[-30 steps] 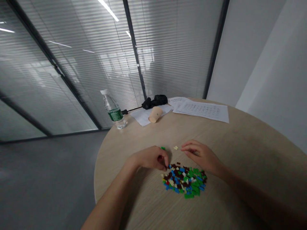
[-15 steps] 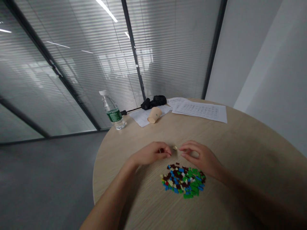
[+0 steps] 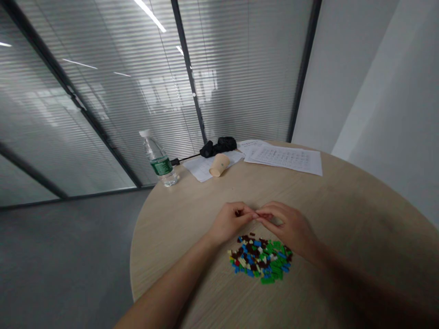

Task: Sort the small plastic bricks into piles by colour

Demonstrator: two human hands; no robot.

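Observation:
My left hand [image 3: 236, 221] and my right hand [image 3: 286, 224] meet fingertip to fingertip just above the table, on the far side of a pile of small toy building bricks [image 3: 260, 258]. Both are closed in a pinch, thumbs against fingers. Whatever lies between the fingertips is hidden by them; the small tan brick seen there earlier no longer shows. The pile mixes green, brown, blue, tan and white bricks, with a little red and yellow, spread loosely on the wood.
The round wooden table [image 3: 164, 237] carries a water bottle with a green label [image 3: 162, 165] at its far left. A paper cup [image 3: 219, 165] lies on its side on a sheet, near a black folded umbrella [image 3: 219, 146]. Printed papers [image 3: 284, 157] lie farther right.
My left hand has moved right and its fingertips now meet those of my right hand. The tan brick between them has gone out of sight. My right hand has hardly moved.

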